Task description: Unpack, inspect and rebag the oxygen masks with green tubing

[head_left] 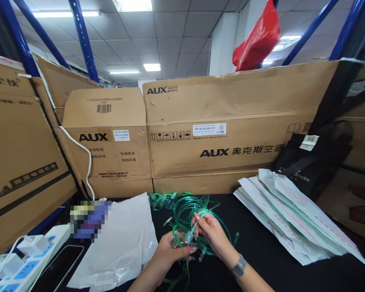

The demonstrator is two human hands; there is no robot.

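My left hand (166, 252) is closed round a clear plastic oxygen mask (177, 238) with a green elastic strap. The fingers of my right hand (212, 230) pinch the end of the green tubing (182, 207), close to the mask's pale connector (190, 235). Whether tube and connector are fully joined I cannot tell. Coils of the tubing lie on the black table behind and around both hands. A loose tube end (202, 255) shows below my right hand. Several more clear masks (162, 200) with green straps rest at the back, against the cardboard.
White packets (292, 215) are stacked on the right beside a black bag (307, 162). A white plastic bag (118, 239), a phone (59, 267) and a power strip (30, 263) with plugs lie on the left. Cardboard boxes (182, 162) wall the back.
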